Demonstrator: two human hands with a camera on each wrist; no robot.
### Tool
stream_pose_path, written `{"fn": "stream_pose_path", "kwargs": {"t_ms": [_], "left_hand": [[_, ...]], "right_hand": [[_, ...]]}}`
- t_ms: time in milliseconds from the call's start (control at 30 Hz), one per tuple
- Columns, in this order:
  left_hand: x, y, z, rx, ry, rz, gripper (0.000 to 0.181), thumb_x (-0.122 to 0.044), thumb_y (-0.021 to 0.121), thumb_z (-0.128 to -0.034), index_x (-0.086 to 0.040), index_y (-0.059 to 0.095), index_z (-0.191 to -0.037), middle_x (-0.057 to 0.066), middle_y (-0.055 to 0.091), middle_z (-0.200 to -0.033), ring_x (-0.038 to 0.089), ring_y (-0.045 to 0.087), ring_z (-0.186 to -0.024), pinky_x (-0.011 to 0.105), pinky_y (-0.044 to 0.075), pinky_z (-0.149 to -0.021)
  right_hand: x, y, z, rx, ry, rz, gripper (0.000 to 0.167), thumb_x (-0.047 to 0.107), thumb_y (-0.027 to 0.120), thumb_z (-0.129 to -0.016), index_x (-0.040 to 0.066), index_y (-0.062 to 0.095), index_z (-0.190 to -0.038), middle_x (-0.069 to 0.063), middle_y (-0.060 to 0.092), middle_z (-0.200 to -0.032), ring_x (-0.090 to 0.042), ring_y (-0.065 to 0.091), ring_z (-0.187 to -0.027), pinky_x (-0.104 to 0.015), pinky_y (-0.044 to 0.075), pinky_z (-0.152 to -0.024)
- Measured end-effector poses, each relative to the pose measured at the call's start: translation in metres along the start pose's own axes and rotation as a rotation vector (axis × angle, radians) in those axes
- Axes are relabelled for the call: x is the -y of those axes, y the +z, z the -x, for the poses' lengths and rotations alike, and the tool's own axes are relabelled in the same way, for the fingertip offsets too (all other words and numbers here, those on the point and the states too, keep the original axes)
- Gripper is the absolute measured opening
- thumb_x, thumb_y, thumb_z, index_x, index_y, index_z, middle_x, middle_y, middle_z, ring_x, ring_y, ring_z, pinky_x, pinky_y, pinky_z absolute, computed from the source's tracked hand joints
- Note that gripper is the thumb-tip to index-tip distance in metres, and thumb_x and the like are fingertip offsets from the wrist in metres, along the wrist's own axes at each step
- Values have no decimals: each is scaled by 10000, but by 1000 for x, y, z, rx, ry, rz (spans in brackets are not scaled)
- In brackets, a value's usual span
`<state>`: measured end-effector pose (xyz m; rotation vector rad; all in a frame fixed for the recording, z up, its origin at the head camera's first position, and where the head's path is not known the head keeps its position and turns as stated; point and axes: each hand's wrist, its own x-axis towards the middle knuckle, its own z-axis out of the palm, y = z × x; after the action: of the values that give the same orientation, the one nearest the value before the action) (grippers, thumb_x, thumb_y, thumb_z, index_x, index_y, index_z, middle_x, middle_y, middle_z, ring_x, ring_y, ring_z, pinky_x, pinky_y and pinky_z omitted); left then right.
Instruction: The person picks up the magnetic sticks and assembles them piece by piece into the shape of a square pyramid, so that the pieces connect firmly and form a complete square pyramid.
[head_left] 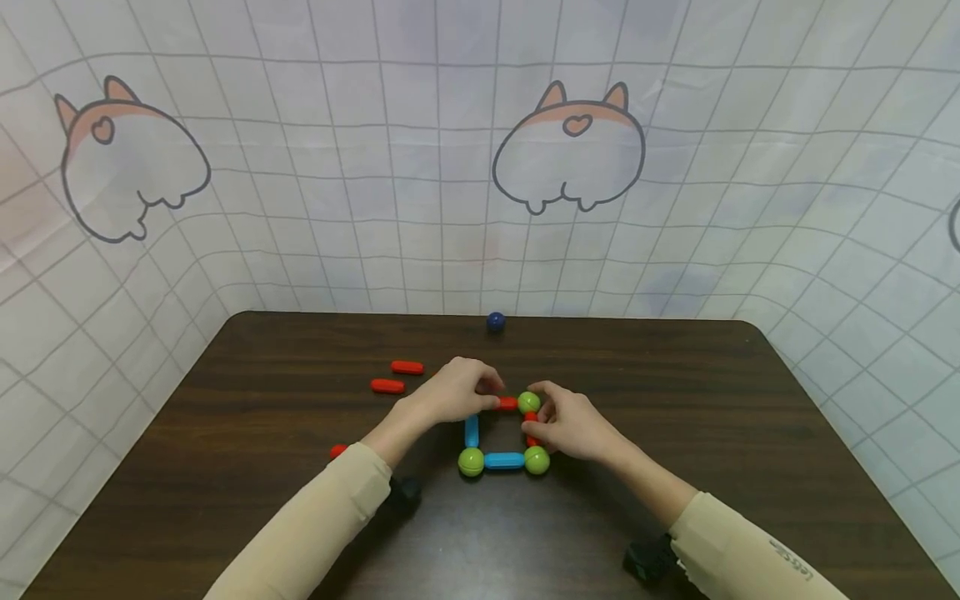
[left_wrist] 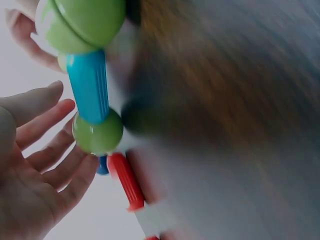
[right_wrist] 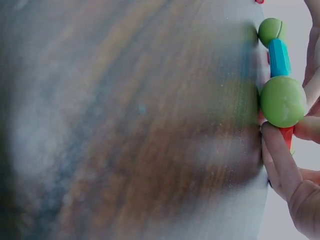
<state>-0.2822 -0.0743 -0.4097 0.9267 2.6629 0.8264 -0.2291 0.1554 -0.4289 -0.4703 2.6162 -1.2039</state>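
A square frame of toy sticks and green balls lies on the table. Its near side is a blue stick (head_left: 504, 461) between two green balls (head_left: 471, 462); another blue stick (left_wrist: 89, 87) forms the left side. My left hand (head_left: 457, 390) hovers around the far-left corner, hiding that ball in the head view. In the left wrist view its fairly straight fingers lie at the far-left ball (left_wrist: 98, 134), beside the left end of the far red stick (head_left: 507, 403). My right hand (head_left: 572, 423) pinches the right-side red stick (right_wrist: 286, 136), by the far-right ball (head_left: 528, 402).
Two loose red sticks (head_left: 387, 386) lie left of the frame, and a third red stick (head_left: 337, 451) is partly hidden by the left forearm. A dark blue ball (head_left: 496, 322) sits near the far edge of the brown table (head_left: 637, 358). A white gridded curtain (head_left: 420, 183) surrounds it.
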Motion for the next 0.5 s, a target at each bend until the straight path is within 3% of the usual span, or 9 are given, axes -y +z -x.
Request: {"fn": "stream_pose_path", "kwargs": {"t_ms": [300, 500], "left_hand": [[18, -21, 21, -97, -18, 43, 214, -153, 713, -988, -35, 743, -1165, -15, 691, -1011, 130, 613, -878, 311, 532, -780], [32, -35, 38, -156, -86, 48, 212, -160, 714, -984, -58, 747, -1167, -14, 701, -1002, 149, 609, -851, 336, 530, -751]], "right_hand": [[0, 1, -1, -4, 14, 1, 592, 152, 749, -951, -24, 480, -1448, -37, 639, -844, -170, 642, -597, -348, 532, -595], [-2, 1, -1, -2, 5, 2, 591, 152, 750, -949, -22, 481, -1446, -34, 639, -851, -172, 649, -597, -349, 530, -590]]}}
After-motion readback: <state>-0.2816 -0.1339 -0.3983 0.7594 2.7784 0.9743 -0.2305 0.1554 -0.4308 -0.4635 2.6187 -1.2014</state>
